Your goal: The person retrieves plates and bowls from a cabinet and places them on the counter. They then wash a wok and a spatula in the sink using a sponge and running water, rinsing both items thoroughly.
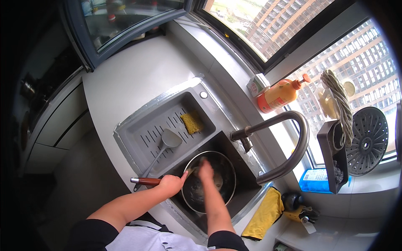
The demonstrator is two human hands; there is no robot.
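My left hand grips the reddish-brown handle of a dark round pan, its index finger stretched toward the rim. The pan sits within the dark sink basin. My right hand is inside the pan, near its far side. Motion blurs it, so I cannot tell whether it holds anything. Whitish, wet-looking patches show on the pan's inner surface. In the grey slotted drain tray beside the basin lie a grey spatula and a yellow sponge.
A curved metal faucet arches over the basin's right side. An orange pump bottle and a small box stand on the window ledge. A yellow cloth lies right of the sink. Far left, a window sash swings over the counter.
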